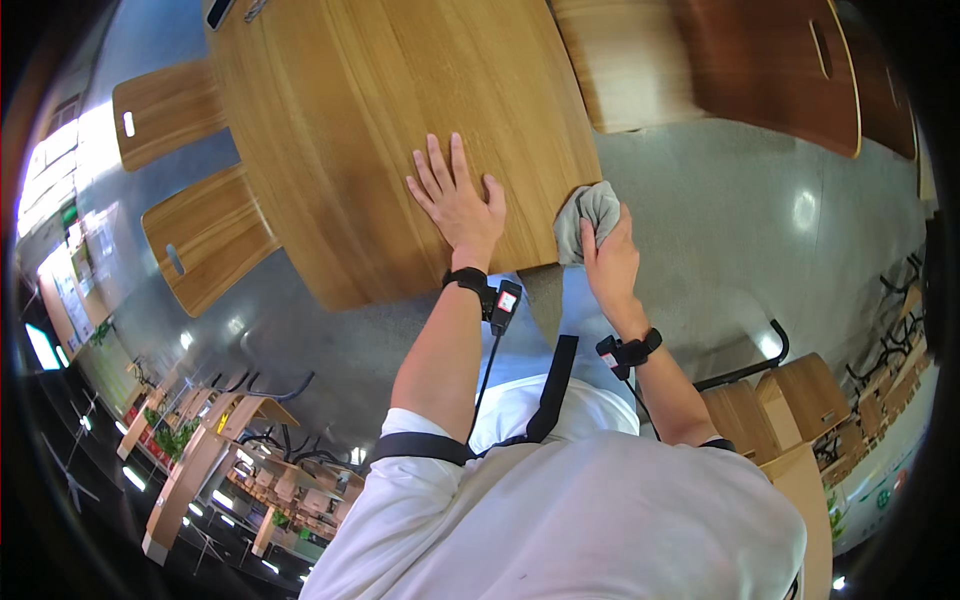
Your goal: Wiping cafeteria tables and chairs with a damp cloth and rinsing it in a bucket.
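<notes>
A wooden tabletop (375,97) spreads out before me. My left hand (461,206) lies on it palm down, fingers apart, with nothing in its grasp. At the table's near right corner, my right hand (613,262) grips a crumpled grey cloth (581,214). The cloth covers that corner and partly hangs over the edge. Its underside and the fingertips beneath it are hidden. Black straps with small cabled devices circle both wrists.
Two wooden chairs (214,236) stand along the table's left side. More wooden chairs (630,67) are on the right, blurred. A phone (219,12) lies at the far left corner of the tabletop. Behind me to the right stands another chair (806,386).
</notes>
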